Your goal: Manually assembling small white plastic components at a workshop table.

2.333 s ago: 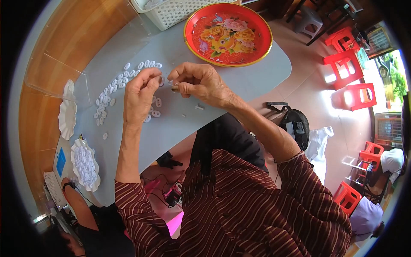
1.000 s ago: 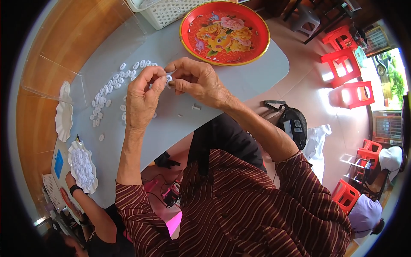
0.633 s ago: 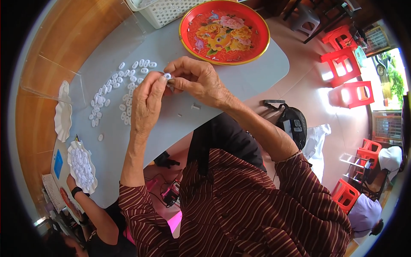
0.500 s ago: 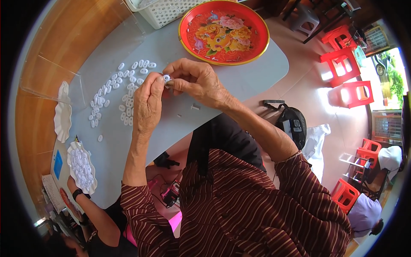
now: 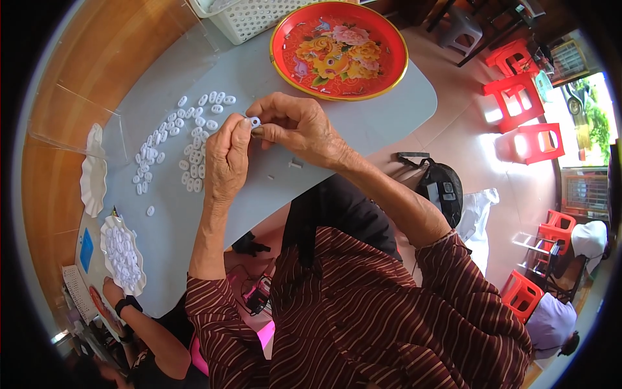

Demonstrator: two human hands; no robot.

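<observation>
Between the fingertips of both hands is a small white oval plastic piece [image 5: 256, 121], one round hole facing up. My left hand [image 5: 227, 159] pinches it from the left, thumb and fingers pressed together. From the right, my right hand [image 5: 303, 131] grips it with thumb and curled forefinger; the fingers cover part of it. Many similar white ovals with two holes [image 5: 194, 155] lie loose on the grey table to the left of my hands. A small pale cylinder [image 5: 295, 164] and a tinier bit [image 5: 271, 177] lie below my right hand.
A red flowered round tray [image 5: 277, 68] sits at the far side beside a white perforated basket [image 5: 249, 24]. At left are a wavy-rimmed white dish [image 5: 94, 172] and another [image 5: 139, 279] heaped with white pieces. A co-worker's arm [image 5: 152, 330] reaches in at lower left.
The oval piece has turned slightly between my fingertips, so its hole shows more plainly. My hands have shifted a little. The co-worker's hand is slightly lower beside the filled dish.
</observation>
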